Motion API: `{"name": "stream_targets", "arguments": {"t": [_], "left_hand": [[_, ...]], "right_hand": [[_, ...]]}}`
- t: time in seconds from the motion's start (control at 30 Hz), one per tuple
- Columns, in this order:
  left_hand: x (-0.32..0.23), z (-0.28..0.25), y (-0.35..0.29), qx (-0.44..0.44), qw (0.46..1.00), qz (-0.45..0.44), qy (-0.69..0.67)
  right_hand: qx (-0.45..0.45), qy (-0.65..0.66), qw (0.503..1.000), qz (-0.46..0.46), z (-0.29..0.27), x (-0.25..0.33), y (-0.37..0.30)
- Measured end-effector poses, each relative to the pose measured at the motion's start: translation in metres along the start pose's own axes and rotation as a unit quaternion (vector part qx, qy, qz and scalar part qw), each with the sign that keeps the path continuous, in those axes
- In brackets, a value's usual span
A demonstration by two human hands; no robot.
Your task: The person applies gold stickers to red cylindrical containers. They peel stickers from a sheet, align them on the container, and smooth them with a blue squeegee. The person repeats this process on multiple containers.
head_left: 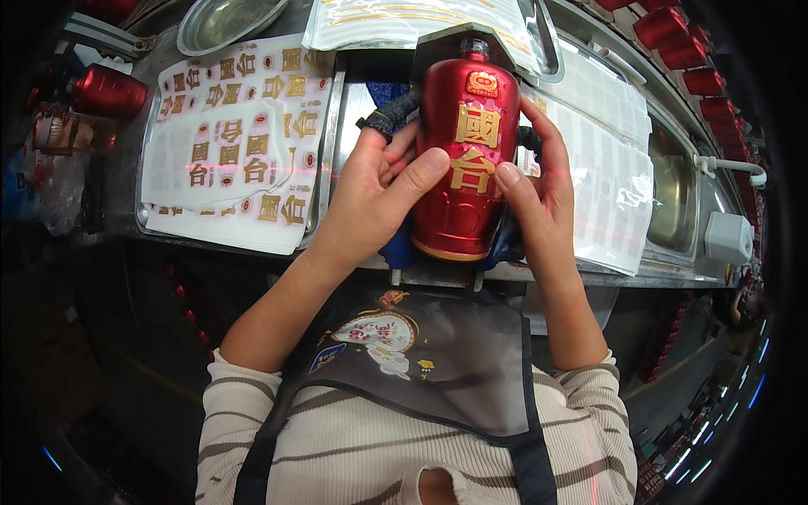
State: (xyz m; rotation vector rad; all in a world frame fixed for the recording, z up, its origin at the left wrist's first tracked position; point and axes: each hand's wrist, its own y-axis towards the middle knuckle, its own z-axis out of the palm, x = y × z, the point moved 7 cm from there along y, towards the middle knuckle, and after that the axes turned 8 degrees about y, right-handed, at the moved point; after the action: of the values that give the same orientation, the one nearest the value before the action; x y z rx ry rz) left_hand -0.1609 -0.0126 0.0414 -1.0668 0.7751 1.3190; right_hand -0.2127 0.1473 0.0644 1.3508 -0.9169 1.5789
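From my remote station, I located the red bottle (461,215) in a cradle with dark-wrapped arms (397,111), neck pointing away from the wearer. The left hand (379,187) and right hand (543,198) held the bottle between them, thumbs flanking the lower gold character (473,172). That character, the upper gold character (477,126) and an emblem (482,82) were in place; I judged application nearly complete, edge pressing possibly remaining. Decal sheets (240,126) with more lettering lay left; pale sheets (610,181) lay right.
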Motion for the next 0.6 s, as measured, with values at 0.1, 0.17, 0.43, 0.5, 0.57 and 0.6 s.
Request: {"name": "stream_targets", "arguments": {"t": [0.1,0.17,0.43,0.5,0.57,0.6], "left_hand": [[0.008,-0.002,0.001,-0.018,0.997,0.043,0.065],[0.009,-0.002,0.000,-0.027,0.996,0.042,0.080],[0.000,0.003,0.003,-0.035,0.995,0.058,0.072],[-0.007,0.008,0.007,-0.052,0.994,0.075,0.056],[-0.009,0.010,0.009,-0.048,0.994,0.057,0.075],[-0.008,0.011,0.010,-0.046,0.994,0.048,0.085]], "right_hand": [[-0.032,-0.022,0.999,-0.026,0.002,0.000,0.004],[-0.032,-0.007,0.999,-0.018,0.003,0.000,0.003],[-0.035,0.016,0.999,-0.014,0.003,0.001,0.004],[-0.038,0.014,0.999,-0.005,0.005,0.003,0.004],[-0.043,0.006,0.999,0.004,0.005,0.002,0.004],[-0.046,0.001,0.999,0.009,0.005,0.001,0.004]]}}
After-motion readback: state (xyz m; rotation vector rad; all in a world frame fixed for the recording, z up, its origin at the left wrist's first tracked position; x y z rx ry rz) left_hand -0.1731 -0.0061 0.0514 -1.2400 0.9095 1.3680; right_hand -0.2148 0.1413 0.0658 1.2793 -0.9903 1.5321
